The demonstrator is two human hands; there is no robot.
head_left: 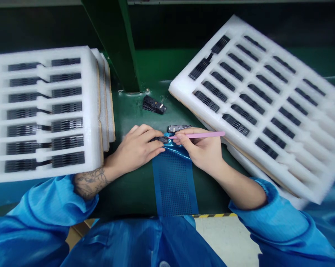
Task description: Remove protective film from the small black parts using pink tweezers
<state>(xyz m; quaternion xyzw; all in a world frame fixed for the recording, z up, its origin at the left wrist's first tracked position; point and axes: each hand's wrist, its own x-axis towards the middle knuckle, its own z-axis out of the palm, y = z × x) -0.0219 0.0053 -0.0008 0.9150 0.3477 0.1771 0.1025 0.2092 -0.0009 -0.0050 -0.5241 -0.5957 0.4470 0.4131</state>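
Observation:
My left hand [141, 146] has its fingers closed on a small black electronic part [162, 139] above the bench, partly hidden by the fingers. Pink tweezers [208, 135] are pinched in my right hand [202, 148], and their tip reaches the black part. A blue plastic sheet [173, 181] with rows of small marks hangs over the bench's front edge; its shiny upper end lies curled beneath both hands. Just beyond my right fingers lies another black part with a grey face [178, 128]. Farther back is a small stack of similar black parts [154, 105].
White foam trays [91, 111] stacked at the left hold black parts in slots. Another slotted foam tray [270, 107] sits tilted at the right on more trays, with several slots unfilled at its right end. A green post [114, 44] rises from the green bench [125, 196].

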